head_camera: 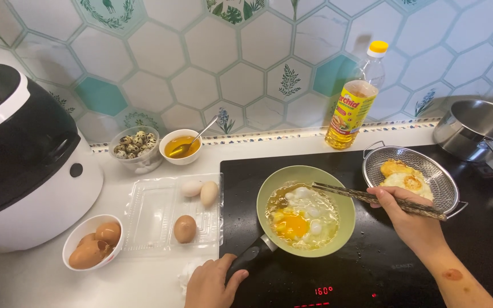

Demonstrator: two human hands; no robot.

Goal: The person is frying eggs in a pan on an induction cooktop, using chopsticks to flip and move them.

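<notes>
A green frying pan (344, 206) sits on the black induction hob (372, 268), with an egg (300, 219) frying in bubbling oil inside. My left hand (212, 282) grips the pan's black handle (252, 256) at the bottom of the view. My right hand (409, 219) holds a pair of dark chopsticks (366, 197) whose tips reach over the pan's right rim to the egg.
A metal strainer (446, 188) holding fried eggs stands right of the pan, a steel pot (475, 128) behind it. An oil bottle (355, 105) stands by the tiled wall. Left: clear egg tray (149, 214) with three eggs, eggshell bowl (75, 239), quail eggs (135, 145), oil bowl with spoon (181, 147), white-and-black cooker (24, 165).
</notes>
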